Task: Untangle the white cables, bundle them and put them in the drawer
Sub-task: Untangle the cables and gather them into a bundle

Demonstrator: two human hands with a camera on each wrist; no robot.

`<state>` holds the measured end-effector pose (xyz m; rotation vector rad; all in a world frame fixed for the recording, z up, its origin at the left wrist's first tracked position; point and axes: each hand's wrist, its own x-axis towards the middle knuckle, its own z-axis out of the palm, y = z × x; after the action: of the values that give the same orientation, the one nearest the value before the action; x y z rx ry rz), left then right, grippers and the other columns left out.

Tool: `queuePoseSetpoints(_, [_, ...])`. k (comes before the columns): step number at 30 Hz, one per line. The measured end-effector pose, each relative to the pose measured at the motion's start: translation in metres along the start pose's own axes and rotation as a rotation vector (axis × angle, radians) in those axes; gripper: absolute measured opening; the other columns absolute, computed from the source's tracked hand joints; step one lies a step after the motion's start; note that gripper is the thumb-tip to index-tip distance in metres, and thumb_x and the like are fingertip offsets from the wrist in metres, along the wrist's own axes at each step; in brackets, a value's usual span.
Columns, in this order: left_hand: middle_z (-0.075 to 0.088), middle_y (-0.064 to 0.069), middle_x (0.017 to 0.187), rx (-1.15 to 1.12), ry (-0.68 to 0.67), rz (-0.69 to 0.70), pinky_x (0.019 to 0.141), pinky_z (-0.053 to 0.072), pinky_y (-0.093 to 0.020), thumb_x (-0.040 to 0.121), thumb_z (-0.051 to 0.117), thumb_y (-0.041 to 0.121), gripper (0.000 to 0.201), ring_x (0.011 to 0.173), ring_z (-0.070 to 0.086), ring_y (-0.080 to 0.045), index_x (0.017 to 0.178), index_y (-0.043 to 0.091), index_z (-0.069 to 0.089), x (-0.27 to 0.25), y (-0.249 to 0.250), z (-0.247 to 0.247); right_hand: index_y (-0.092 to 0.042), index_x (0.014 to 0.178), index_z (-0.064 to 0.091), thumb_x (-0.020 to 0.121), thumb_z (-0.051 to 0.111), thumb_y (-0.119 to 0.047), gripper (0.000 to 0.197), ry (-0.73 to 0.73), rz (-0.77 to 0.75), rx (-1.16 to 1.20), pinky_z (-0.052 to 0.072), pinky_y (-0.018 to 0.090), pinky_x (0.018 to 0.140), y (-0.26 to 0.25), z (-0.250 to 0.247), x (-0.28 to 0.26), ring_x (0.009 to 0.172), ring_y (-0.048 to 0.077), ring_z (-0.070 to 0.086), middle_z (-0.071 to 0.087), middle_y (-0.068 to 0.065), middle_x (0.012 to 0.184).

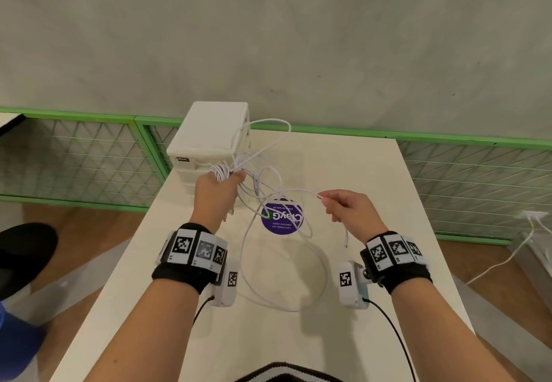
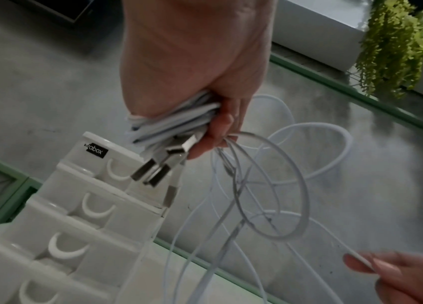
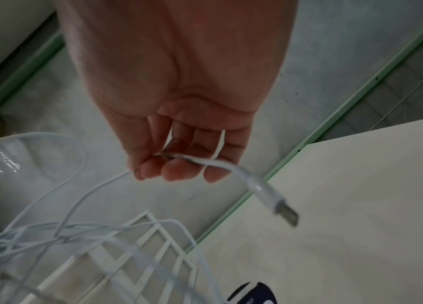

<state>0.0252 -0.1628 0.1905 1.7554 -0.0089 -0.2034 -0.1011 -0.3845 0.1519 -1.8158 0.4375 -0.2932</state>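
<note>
My left hand (image 1: 219, 186) is raised above the table and grips a coiled bunch of white cables (image 2: 171, 123); several USB plugs (image 2: 158, 166) stick out below its fingers. Loose white cable loops (image 1: 268, 199) trail from that bunch down onto the table. My right hand (image 1: 343, 205) pinches one cable strand (image 3: 205, 162) near its end, and the USB plug (image 3: 283, 211) of that strand hangs free below the fingers. The white drawer unit (image 1: 209, 139) stands at the table's far left, just beyond my left hand, with its drawers (image 2: 80, 207) shut.
The cream table (image 1: 373, 187) carries a round purple sticker (image 1: 282, 218) under the loops. Green-framed mesh panels (image 1: 74, 157) run behind the table. Another white cable lies on the wooden floor (image 1: 507, 259) at the right. A dark shoe (image 1: 24, 253) shows at the left.
</note>
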Motion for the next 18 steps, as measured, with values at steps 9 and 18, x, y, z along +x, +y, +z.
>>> queuePoseSetpoints(9, [0.040, 0.006, 0.041, -0.075, -0.173, 0.016, 0.042, 0.031, -0.024, 0.084, 0.068, 0.018, 0.019, 0.038, 0.034, -0.012, 0.081, 0.006, 0.055, -0.013, 0.002, 0.021, -0.024, 0.105, 0.071, 0.091, 0.058, -0.022, 0.019, -0.062, -0.191, -0.309, 0.044, 0.023, 0.075, -0.022, 0.030, -0.001, 0.083, 0.009, 0.058, 0.064, -0.004, 0.091])
queuePoseSetpoints(18, [0.038, 0.006, 0.041, -0.116, -0.243, 0.022, 0.039, 0.032, -0.021, 0.086, 0.067, 0.012, 0.017, 0.039, 0.031, -0.012, 0.072, 0.008, 0.058, -0.023, 0.008, 0.021, -0.022, 0.094, 0.066, 0.086, 0.064, -0.023, 0.008, 0.059, -0.115, -0.355, 0.046, 0.028, 0.063, -0.034, 0.033, -0.001, 0.066, 0.006, 0.060, 0.067, -0.001, 0.079])
